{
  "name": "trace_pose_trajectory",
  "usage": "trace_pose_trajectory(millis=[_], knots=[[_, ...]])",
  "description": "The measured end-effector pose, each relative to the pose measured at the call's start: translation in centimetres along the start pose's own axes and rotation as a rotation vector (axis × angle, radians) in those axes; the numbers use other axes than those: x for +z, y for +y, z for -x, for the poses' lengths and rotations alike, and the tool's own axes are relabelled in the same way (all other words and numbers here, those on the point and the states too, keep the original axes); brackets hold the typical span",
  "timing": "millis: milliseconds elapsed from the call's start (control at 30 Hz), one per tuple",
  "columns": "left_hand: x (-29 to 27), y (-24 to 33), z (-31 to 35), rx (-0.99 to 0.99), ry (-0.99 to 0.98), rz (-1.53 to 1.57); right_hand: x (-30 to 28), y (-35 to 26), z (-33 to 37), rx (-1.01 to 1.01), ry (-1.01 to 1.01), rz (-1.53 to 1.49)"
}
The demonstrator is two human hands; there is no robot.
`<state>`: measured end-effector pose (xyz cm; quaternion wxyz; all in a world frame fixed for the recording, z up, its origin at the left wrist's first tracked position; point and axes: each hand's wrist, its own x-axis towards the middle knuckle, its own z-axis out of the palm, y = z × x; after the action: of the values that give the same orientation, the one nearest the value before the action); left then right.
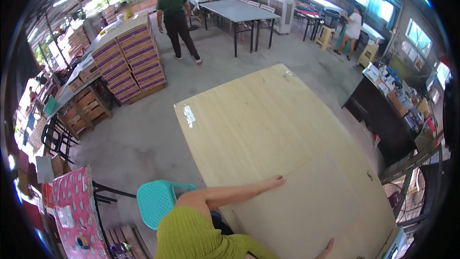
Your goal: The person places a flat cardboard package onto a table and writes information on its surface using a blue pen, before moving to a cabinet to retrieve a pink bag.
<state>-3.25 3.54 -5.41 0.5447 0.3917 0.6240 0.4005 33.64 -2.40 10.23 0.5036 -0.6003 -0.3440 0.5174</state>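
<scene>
In front of me stretches a large pale wooden tabletop (244,120) with torn white stickers near its far corners. A wide, flat greyish-tan sheet (306,206) covers its near part; whether it is paper or thin board I cannot tell. My left hand (271,183) lies palm down near the sheet's far left edge, arm stretched out, fingers extended. By the bottom edge of the view my right hand (327,249) rests on the sheet, its fingers straight and partly cut off. Neither hand appears to grip anything.
A turquoise stool (155,205) stands at my left, beyond it a pink-covered table (74,201) with a tape roll (82,242). Stacked cartons (132,64) rise at the far left. A cluttered dark desk (383,115) borders the right. One person (173,14) walks ahead; others are farther off.
</scene>
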Motion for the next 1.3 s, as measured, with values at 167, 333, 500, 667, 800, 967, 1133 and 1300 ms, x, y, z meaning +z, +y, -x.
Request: trace_pose_trajectory(millis=[167, 333, 500, 667, 800, 967, 1133, 1300], knots=[[-9.4, 6.4, -0.4, -0.019, -0.361, 0.146, 6.9, 0.4, 2.4, 0.033, 0.015, 0.027], [-21.4, 2.4, 0.8, 0.174, -0.126, -0.142, 18.6, 1.2, 4.7, 0.101, -0.027, 0.016], [-34.5, 0.4, 1.5, 0.151, -0.034, -0.043, 30.9, 2.4, 4.7, 0.164, -0.034, 0.037], [-47.4, 3.1, 1.0, 0.026, 0.110, -0.201, 38.4, 10.1, -3.8, 0.058, -0.223, 0.114], [-57.0, 5.6, -1.8, -0.128, -0.064, 0.015, 47.7, 12.9, -5.2, -0.012, -0.222, -0.067], [-64.4, 5.4, -9.1, -0.140, 0.026, -0.347, 59.4, 12.0, 0.3, -0.017, -0.075, 0.078], [-65.0, 4.9, -14.0, -0.015, -0.031, -0.414, 60.6, 17.9, -0.2, -0.292, 0.024, 0.360], [-68.9, 2.2, -14.8, -0.059, 0.040, -0.416, 56.1, 16.1, 2.9, -0.167, -0.228, 0.220]])
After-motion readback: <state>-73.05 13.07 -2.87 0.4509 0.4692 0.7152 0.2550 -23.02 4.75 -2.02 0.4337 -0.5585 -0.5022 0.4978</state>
